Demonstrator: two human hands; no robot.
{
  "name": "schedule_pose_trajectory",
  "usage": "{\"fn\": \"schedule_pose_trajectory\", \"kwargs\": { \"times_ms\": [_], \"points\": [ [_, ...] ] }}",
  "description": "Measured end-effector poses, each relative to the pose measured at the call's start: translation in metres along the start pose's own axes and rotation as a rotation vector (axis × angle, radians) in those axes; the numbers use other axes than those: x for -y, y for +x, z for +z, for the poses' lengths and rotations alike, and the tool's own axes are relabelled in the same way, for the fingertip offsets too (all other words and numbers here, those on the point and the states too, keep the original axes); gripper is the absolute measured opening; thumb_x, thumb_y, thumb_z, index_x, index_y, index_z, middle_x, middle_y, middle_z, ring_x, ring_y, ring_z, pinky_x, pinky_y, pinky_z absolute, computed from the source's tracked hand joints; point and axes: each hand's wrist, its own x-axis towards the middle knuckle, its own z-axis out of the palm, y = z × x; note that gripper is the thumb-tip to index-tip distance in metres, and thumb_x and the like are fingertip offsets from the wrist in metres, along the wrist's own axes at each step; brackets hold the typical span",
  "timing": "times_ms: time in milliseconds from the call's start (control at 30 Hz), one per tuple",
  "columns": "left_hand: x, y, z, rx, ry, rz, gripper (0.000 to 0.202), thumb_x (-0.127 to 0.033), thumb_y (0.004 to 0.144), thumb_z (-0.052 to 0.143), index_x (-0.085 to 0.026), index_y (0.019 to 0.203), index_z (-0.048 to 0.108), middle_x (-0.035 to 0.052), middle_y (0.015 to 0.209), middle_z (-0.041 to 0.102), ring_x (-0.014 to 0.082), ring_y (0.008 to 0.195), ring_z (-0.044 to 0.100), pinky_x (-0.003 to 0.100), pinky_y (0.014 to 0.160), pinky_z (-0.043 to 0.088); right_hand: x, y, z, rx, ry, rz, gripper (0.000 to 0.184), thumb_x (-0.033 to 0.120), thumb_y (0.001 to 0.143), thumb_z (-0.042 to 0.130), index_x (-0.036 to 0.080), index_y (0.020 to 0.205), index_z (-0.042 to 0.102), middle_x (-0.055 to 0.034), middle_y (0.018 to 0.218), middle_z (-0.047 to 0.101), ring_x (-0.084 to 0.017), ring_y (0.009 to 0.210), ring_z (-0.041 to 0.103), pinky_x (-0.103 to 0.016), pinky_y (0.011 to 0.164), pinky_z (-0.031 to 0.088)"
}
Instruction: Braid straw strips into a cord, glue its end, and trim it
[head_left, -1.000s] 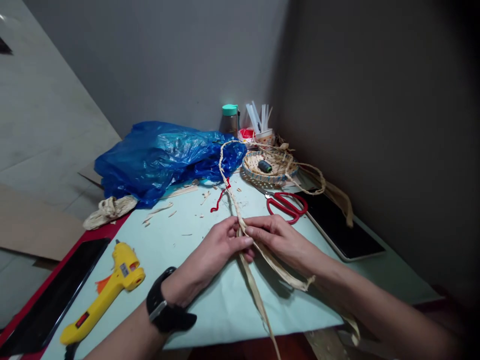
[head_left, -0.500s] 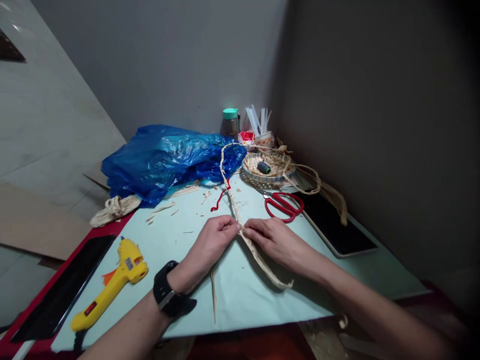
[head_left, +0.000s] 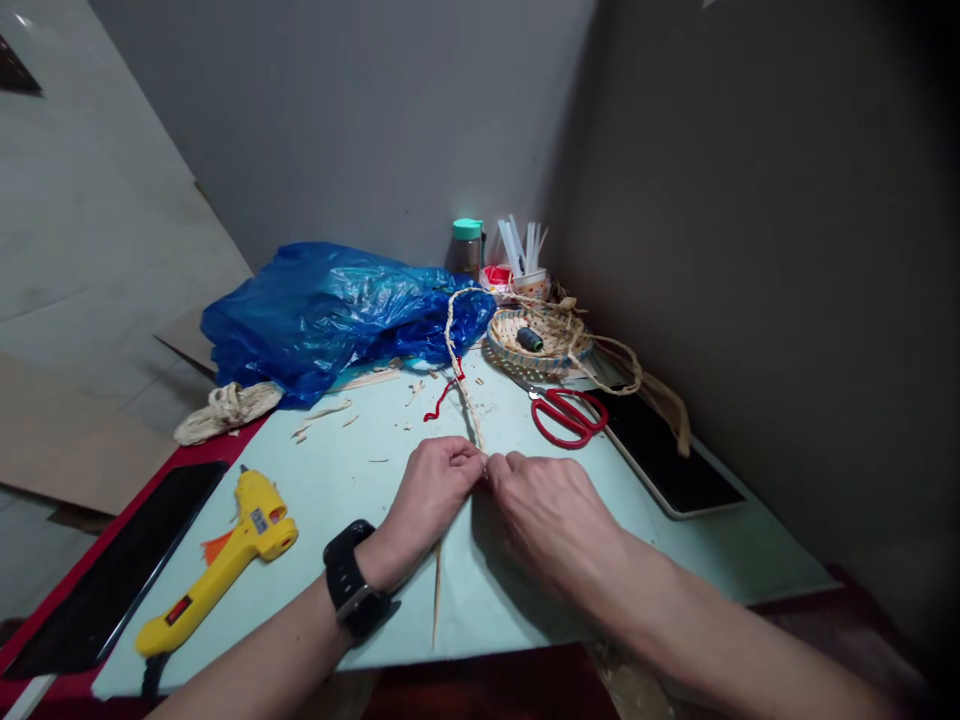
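Observation:
A pale braided cord point(head_left: 466, 402) of dried plant fibre runs from the back of the table down to my fingertips. My left hand point(head_left: 439, 490) pinches the near end of its braid. Right beside it, my right hand point(head_left: 551, 505) is closed on the fibre strand, knuckles turned up, and hides the strand's loose end. The fingertips of both hands almost touch. Below my left hand a thin strip of fibre point(head_left: 436, 600) points towards the table's front edge. A red string point(head_left: 442, 400) lies against the cord farther back.
Red-handled scissors point(head_left: 570, 417) and a dark tablet point(head_left: 671, 450) lie at right. Behind them stands a woven basket point(head_left: 501, 352) with a thread spool point(head_left: 529, 339). A yellow glue gun point(head_left: 225, 560) rests at left, a blue plastic bag point(head_left: 322, 310) at back left.
My right hand has rolled over, knuckles up, and moved slightly nearer. The loose strand end that stretched below my hands is now hidden. My left hand keeps its pinch.

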Motion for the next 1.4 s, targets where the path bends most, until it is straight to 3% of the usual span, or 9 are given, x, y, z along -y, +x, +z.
{"fn": "schedule_pose_trajectory", "kwargs": {
  "times_ms": [200, 367, 467, 600, 733, 867, 1033, 1300, 1400],
  "points": [
    [0.0, -0.002, -0.001, 0.038, -0.158, -0.047, 0.022, -0.031, 0.077, 0.056, -0.018, 0.059, 0.051, -0.0064, 0.051, 0.041, 0.0096, 0.048, 0.035, 0.025, 0.049, 0.026, 0.03, -0.011, 0.027, -0.14, -0.286, -0.051, 0.031, -0.004, 0.075, 0.045, 0.009, 0.095, 0.065, -0.0139, 0.078, 0.064, -0.024, 0.066, 0.062, -0.03, 0.049, 0.039],
    [0.0, -0.001, -0.001, 0.074, -0.279, -0.107, 0.01, -0.024, 0.072, 0.062, -0.015, 0.07, 0.059, -0.003, 0.059, 0.055, 0.0088, 0.05, 0.044, 0.023, 0.051, 0.031, 0.032, -0.023, 0.037, -0.255, -0.354, -0.133, 0.029, -0.001, 0.072, 0.052, 0.009, 0.094, 0.067, -0.0133, 0.078, 0.065, -0.026, 0.067, 0.062, -0.032, 0.049, 0.042],
    [0.0, -0.001, -0.001, 0.082, -0.335, -0.115, 0.007, -0.02, 0.072, 0.062, -0.014, 0.072, 0.061, -0.0006, 0.061, 0.06, 0.0106, 0.056, 0.052, 0.023, 0.056, 0.035, 0.013, -0.024, 0.02, -0.341, -0.125, -0.204, 0.012, 0.012, 0.083, 0.055, 0.014, 0.082, 0.067, -0.0079, 0.07, 0.064, -0.023, 0.062, 0.06, -0.032, 0.052, 0.041],
    [0.0, -0.001, -0.003, 0.105, -0.377, -0.115, 0.008, -0.021, 0.072, 0.066, -0.014, 0.072, 0.062, -0.001, 0.06, 0.06, 0.011, 0.059, 0.054, 0.022, 0.057, 0.036, -0.025, -0.011, -0.006, -0.315, 0.306, -0.053, 0.027, 0.027, 0.097, 0.04, 0.017, 0.091, 0.065, -0.0069, 0.081, 0.065, -0.019, 0.07, 0.059, -0.031, 0.063, 0.041],
    [0.0, 0.0, -0.006, 0.144, -0.395, -0.114, 0.011, -0.022, 0.073, 0.067, -0.015, 0.078, 0.061, -0.001, 0.063, 0.062, 0.0109, 0.061, 0.056, 0.022, 0.058, 0.036, -0.047, 0.006, 0.0, -0.018, 0.753, -0.003, 0.03, 0.035, 0.096, 0.045, 0.017, 0.117, 0.057, -0.0088, 0.098, 0.066, -0.022, 0.093, 0.061, -0.032, 0.08, 0.044],
    [0.0, 0.001, -0.007, 0.19, -0.382, -0.095, 0.012, -0.023, 0.075, 0.064, -0.016, 0.083, 0.059, -0.0011, 0.065, 0.063, 0.0119, 0.062, 0.058, 0.023, 0.059, 0.038, -0.045, 0.014, 0.019, 0.189, 1.193, 0.007, 0.035, 0.041, 0.094, 0.046, 0.015, 0.118, 0.05, -0.0017, 0.08, 0.06, -0.014, 0.067, 0.056, -0.024, 0.059, 0.043],
    [0.0, 0.0, -0.005, 0.209, -0.279, -0.05, 0.005, -0.018, 0.076, 0.06, -0.016, 0.08, 0.057, 0.0019, 0.071, 0.065, 0.0156, 0.07, 0.059, 0.027, 0.067, 0.041, -0.043, 0.021, 0.028, 0.162, 1.211, 0.011, 0.027, 0.039, 0.091, 0.051, 0.016, 0.078, 0.055, 0.0046, 0.063, 0.045, -0.008, 0.05, 0.036, -0.022, 0.047, 0.028],
    [-0.005, -0.01, -0.004, 0.091, 0.28, 0.117, 0.01, -0.018, 0.088, 0.048, -0.02, 0.098, 0.048, -0.0018, 0.069, 0.065, 0.0172, 0.068, 0.056, 0.029, 0.068, 0.037, -0.044, 0.02, 0.04, 0.023, 1.117, 0.05, 0.03, 0.037, 0.092, 0.048, 0.015, 0.073, 0.058, 0.0014, 0.066, 0.051, -0.012, 0.062, 0.042, -0.025, 0.056, 0.029],
    [-0.012, -0.013, -0.007, 0.069, 0.5, 0.151, 0.007, -0.019, 0.091, 0.044, -0.021, 0.087, 0.049, -0.0007, 0.068, 0.063, 0.0177, 0.065, 0.054, 0.03, 0.064, 0.036, -0.041, 0.018, 0.041, -0.05, 1.08, 0.082, 0.029, 0.035, 0.088, 0.052, 0.016, 0.066, 0.053, 0.0033, 0.06, 0.044, -0.011, 0.059, 0.037, -0.026, 0.054, 0.025]
  ]
}}
